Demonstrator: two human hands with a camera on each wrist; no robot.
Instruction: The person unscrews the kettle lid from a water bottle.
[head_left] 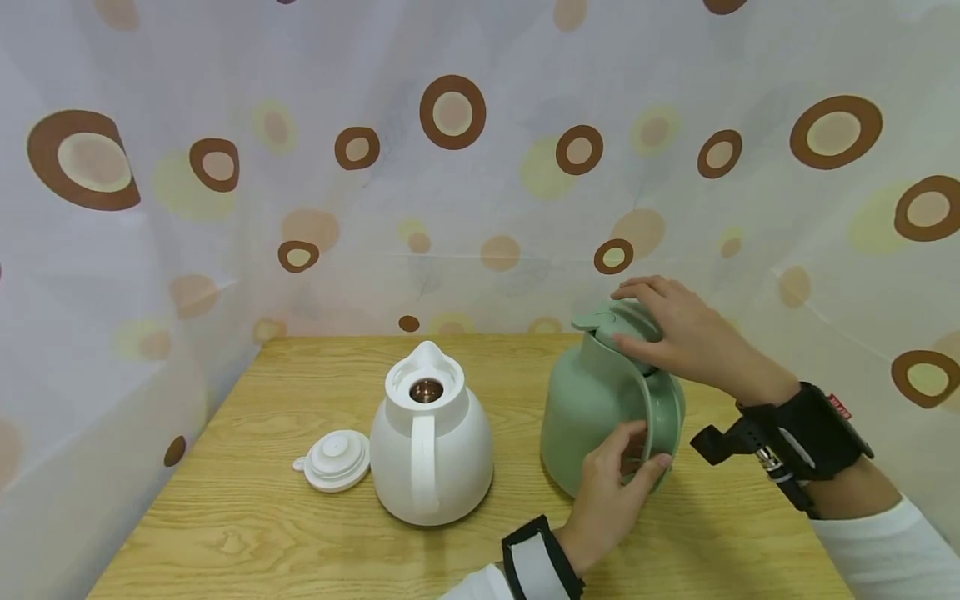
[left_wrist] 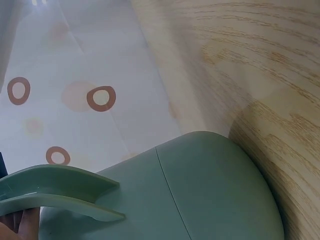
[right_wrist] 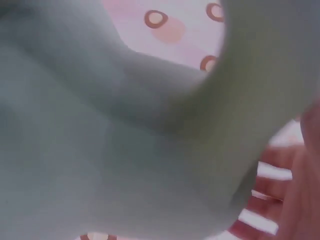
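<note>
Green jug point(head_left: 581, 425) on wood-grain table point(head_left: 240, 533), at 4 o'clock from the middle of the head view. Its handle point(head_left: 658, 408) on the jug's 3 o'clock side; green lid point(head_left: 618, 327) at the top, tab pointing 9 o'clock.

Left hand point(head_left: 606, 493): closed partway round the handle, fingers tucked between handle and body, thumb on the outer side. Left wrist view puts the handle at 8 o'clock, a thin seam line across the jug's body.

Right hand point(head_left: 678, 327): part-spread, gripping the green lid from above, fingers over the far side, thumb on the near side. Right wrist view badly blurred; whether the lid sits flush, I cannot say.

White jug point(head_left: 468, 454) upright, at 9 o'clock from the green one, well apart; spout to 12, handle to 6, mouth uncovered with a copper-coloured interior. White lid point(head_left: 336, 454) flat on the table just beside it, at 9 o'clock.

Behind, at 12 o'clock, pale curtain point(head_left: 450, 200) with brown rings and peach and yellow spots
</note>
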